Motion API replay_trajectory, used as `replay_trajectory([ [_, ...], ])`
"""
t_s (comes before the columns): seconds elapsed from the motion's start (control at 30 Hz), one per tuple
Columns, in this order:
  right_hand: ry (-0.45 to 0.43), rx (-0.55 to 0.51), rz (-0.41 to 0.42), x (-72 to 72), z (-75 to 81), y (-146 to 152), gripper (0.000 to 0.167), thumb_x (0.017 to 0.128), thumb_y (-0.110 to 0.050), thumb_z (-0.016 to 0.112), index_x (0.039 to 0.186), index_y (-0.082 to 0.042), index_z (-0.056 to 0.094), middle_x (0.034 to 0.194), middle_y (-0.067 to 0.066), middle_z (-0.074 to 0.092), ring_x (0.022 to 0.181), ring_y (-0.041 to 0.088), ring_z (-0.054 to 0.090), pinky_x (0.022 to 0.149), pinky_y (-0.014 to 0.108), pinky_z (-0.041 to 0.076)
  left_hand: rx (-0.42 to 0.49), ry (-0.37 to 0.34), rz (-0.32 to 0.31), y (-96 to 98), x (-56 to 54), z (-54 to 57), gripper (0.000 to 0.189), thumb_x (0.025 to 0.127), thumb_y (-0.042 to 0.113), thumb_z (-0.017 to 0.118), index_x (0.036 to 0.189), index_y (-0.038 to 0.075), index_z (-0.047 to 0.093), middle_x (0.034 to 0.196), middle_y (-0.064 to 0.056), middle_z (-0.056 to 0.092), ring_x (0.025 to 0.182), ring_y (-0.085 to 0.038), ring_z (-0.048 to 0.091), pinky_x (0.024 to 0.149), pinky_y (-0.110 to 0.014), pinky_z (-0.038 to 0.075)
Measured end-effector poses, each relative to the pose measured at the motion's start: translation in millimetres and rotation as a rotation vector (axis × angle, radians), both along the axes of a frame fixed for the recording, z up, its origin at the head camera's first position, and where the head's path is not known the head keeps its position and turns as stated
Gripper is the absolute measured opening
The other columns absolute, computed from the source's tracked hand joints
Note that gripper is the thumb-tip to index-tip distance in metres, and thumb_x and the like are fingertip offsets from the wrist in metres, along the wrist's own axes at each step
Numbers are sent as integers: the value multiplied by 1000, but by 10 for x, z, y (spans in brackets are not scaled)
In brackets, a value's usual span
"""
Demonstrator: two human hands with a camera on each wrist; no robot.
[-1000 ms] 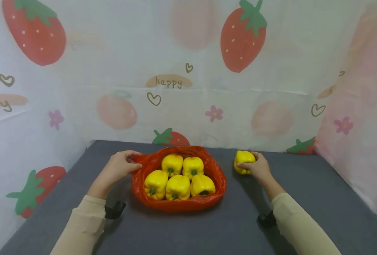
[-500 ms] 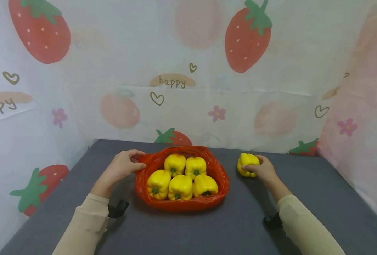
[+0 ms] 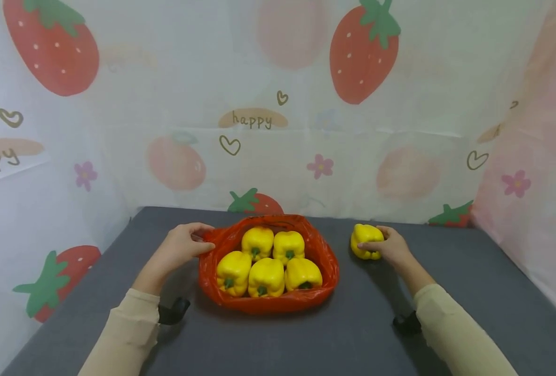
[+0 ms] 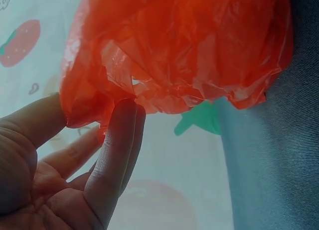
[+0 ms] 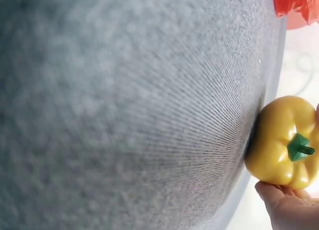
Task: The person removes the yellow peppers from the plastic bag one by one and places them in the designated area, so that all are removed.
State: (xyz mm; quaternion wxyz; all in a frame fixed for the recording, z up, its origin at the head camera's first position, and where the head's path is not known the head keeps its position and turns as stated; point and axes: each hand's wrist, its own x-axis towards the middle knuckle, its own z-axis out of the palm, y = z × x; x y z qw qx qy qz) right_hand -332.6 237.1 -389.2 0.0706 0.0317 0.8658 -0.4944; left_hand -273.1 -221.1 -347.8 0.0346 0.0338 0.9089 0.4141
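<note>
red bag (image 3: 264, 305) holds five peppers (image 3: 266, 275); right hand (image 3: 395, 248) grips one pepper (image 3: 365, 236)

Head view downward, wrist views close, bag (image 4: 179, 46) shared

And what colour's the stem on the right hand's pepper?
Green; the stem shows best in the right wrist view.

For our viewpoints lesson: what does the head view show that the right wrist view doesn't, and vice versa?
Only the head view shows the left hand holding the bag and, inside, five peppers. Only the right wrist view shows the stem of the held pepper. Both show that pepper in the right hand, the table and the bag, at least partly.
</note>
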Motion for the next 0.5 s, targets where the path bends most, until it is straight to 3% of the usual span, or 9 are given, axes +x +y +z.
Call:
replay_trajectory([
  [0.5,17,72,31,-7,39,5,94,90,-30,72,156,4,16,154,30,30,132,42,41,110,54,40,27,-1,-8,-22,36,52,48,93,23,67,136,4,57,118,-19,68,99,-25,65,85,-39,59],
])
